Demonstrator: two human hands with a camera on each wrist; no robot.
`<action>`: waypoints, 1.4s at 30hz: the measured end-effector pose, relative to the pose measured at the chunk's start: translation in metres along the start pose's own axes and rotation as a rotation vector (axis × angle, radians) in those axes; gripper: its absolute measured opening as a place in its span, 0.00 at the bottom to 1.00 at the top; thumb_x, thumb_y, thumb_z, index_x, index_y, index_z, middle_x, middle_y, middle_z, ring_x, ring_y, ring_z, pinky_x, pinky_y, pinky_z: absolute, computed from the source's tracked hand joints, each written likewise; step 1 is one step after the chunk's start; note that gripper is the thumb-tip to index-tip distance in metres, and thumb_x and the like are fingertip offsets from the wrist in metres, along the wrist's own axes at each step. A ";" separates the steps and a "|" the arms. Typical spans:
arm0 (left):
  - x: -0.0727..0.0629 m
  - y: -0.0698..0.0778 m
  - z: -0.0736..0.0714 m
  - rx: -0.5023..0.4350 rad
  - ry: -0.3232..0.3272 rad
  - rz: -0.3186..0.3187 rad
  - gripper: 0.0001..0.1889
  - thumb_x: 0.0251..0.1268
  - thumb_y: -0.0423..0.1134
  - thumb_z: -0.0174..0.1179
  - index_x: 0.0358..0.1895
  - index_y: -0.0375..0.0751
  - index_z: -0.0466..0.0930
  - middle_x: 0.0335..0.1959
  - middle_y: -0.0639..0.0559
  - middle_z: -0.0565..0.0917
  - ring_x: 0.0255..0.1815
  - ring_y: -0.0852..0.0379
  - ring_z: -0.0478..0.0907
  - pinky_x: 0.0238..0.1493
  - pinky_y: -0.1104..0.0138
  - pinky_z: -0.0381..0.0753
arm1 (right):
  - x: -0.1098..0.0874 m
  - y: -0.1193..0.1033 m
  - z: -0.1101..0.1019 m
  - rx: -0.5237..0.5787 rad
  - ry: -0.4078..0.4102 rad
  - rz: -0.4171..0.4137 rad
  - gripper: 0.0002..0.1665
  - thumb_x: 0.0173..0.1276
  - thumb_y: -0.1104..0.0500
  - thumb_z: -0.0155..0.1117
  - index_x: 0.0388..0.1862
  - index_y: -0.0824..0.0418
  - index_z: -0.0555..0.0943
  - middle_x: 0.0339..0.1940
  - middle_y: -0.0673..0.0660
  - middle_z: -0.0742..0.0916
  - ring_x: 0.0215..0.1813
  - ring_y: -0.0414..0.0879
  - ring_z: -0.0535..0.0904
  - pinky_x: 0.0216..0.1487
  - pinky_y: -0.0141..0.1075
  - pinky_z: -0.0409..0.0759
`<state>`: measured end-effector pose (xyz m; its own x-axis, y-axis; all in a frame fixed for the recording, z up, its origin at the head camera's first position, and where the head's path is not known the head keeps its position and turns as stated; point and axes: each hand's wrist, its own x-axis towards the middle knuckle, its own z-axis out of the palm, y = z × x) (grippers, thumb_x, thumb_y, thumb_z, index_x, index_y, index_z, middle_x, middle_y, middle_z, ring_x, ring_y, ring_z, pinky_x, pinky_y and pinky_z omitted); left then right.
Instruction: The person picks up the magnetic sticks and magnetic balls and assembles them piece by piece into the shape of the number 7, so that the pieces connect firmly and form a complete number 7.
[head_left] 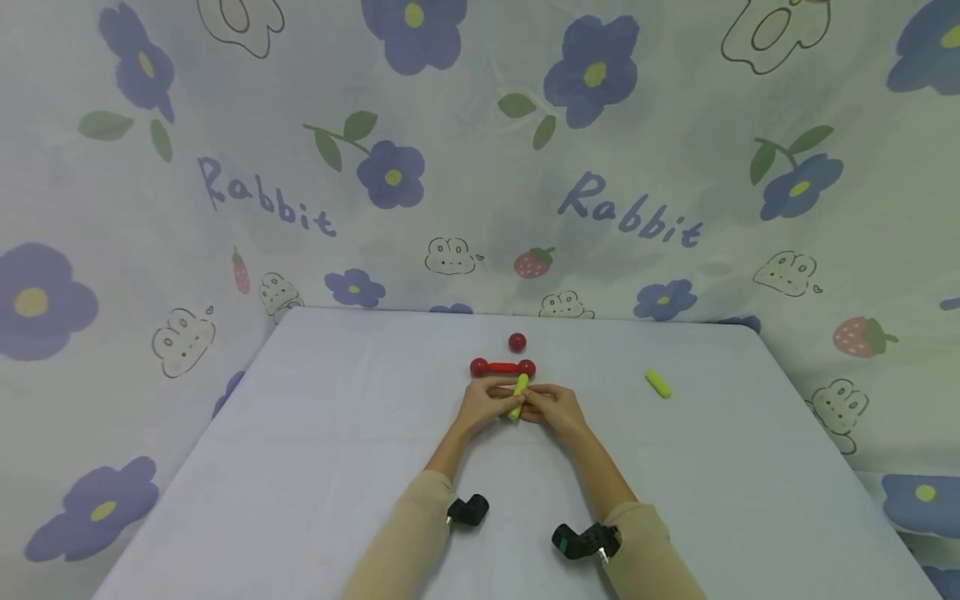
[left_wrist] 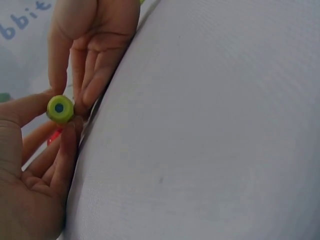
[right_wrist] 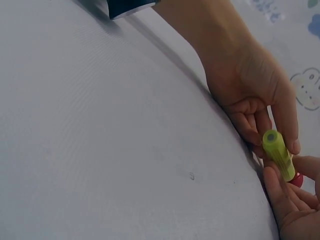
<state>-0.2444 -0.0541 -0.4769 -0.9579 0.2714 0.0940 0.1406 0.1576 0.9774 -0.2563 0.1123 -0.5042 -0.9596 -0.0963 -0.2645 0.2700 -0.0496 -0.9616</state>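
Observation:
In the head view, both hands meet around a short yellow-green rod [head_left: 519,397] at the middle of the table. My left hand [head_left: 483,405] pinches it from the left between thumb and fingers, while my right hand [head_left: 557,410] pinches its right side. The left wrist view shows the rod's end [left_wrist: 59,108] face-on, with a dark round spot at its centre. From the right wrist view the rod [right_wrist: 278,155] looks tilted and grooved along its side. Just beyond the hands lies a red rod [head_left: 502,367] with a red ball [head_left: 479,367] at its left end and another [head_left: 527,367] at its right.
A loose red ball [head_left: 517,342] sits behind the red piece. Off to the right lies a second yellow-green rod [head_left: 658,384]. The white-covered table [head_left: 337,417] ends at a hanging cloth [head_left: 480,167] printed with flowers and rabbits. Small black cameras [head_left: 469,510] are worn at both wrists.

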 end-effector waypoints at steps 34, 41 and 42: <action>-0.002 0.002 0.002 0.037 0.020 -0.010 0.19 0.55 0.30 0.65 0.50 0.23 0.77 0.40 0.29 0.83 0.29 0.53 0.82 0.30 0.55 0.84 | -0.054 -0.009 -0.111 -0.517 0.312 -0.266 0.25 0.65 0.56 0.64 0.56 0.69 0.75 0.45 0.65 0.85 0.39 0.47 0.83 0.35 0.27 0.78; -0.002 0.003 0.001 0.048 0.028 -0.012 0.19 0.55 0.29 0.65 0.49 0.23 0.77 0.39 0.29 0.83 0.28 0.53 0.82 0.30 0.56 0.84 | -0.050 -0.020 -0.146 -0.671 0.563 -0.429 0.25 0.62 0.63 0.63 0.54 0.77 0.73 0.48 0.75 0.78 0.50 0.65 0.72 0.49 0.51 0.70; -0.002 0.003 0.001 0.050 0.029 -0.012 0.19 0.55 0.29 0.65 0.49 0.23 0.77 0.39 0.29 0.82 0.29 0.52 0.82 0.29 0.57 0.84 | -0.048 -0.021 -0.150 -0.678 0.585 -0.433 0.25 0.61 0.63 0.64 0.54 0.77 0.73 0.49 0.76 0.78 0.51 0.66 0.71 0.50 0.53 0.69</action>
<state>-0.2416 -0.0529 -0.4745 -0.9663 0.2418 0.0887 0.1410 0.2083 0.9678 -0.2277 0.2675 -0.4824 -0.9019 0.3106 0.3001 -0.0399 0.6320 -0.7739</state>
